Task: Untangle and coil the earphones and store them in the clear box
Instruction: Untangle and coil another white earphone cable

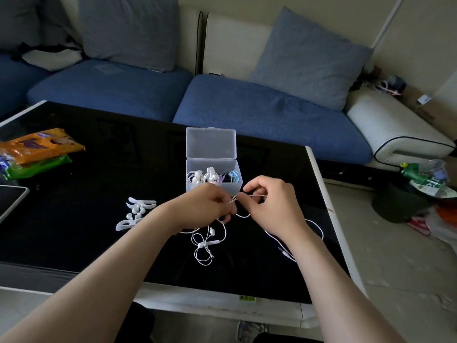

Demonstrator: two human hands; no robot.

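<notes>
Both hands meet just above the black surface (pixel 99 194), close in front of the clear box (pixel 214 186). The left hand (pixel 205 205) has its fingers curled and pinches the thin white cable of the earphones (pixel 210 241) between thumb and fingertips, and the right hand (pixel 270 201), fingers also curled, pinches the same cable just beside it, so that a short stretch of wire runs taut between the two. Below the hands the rest of the cable hangs and lies in loose tangled loops on the surface, with an earbud and the small inline control visible among them; another length curves out to the right, under the right wrist, and ends near the right forearm. The clear box stands just behind the hands with its hinged lid upright and open, and it holds several coiled earphones in white, purple and blue. To the left of the left wrist lie a few white winder pieces (pixel 134 214) flat on the surface. Farther left, near the edge, sit an orange and green snack packet (pixel 37 149) and the corner of a tablet (pixel 11 201). Behind the surface stretches a blue sofa (pixel 247 112) with blue cushions (pixel 309 58), and a heap of bottles and bags (pixel 425 179) lies on the floor at the right.
</notes>
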